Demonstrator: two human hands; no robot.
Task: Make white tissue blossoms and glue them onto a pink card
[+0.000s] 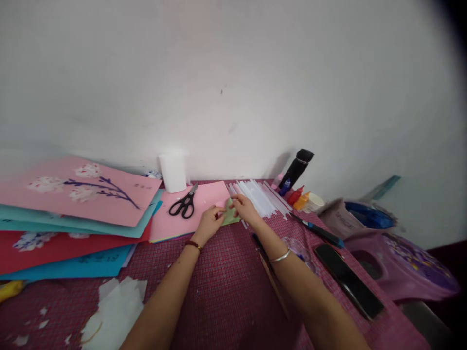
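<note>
A small light green paper (231,217) lies between my two hands at the edge of a pink paper stack. My left hand (210,222) pinches its left side, fingertips together. From the right, my right hand (245,208) grips it with curled fingers; the fingertips partly cover the sheet. Just left of my hands, black-handled scissors (187,200) rest closed on the pink paper (208,193). A bundle of white translucent strips (260,197) lies beyond my right hand.
Painted coloured sheets (120,214) are piled at left, with white tissue (118,306) in front. A white block-shaped object (172,172) stands by the wall. Paint bottles (295,195), a black bottle (297,169), a utility knife (321,233) and a phone (348,279) are at right. Brushes (273,279) lie beneath my right forearm.
</note>
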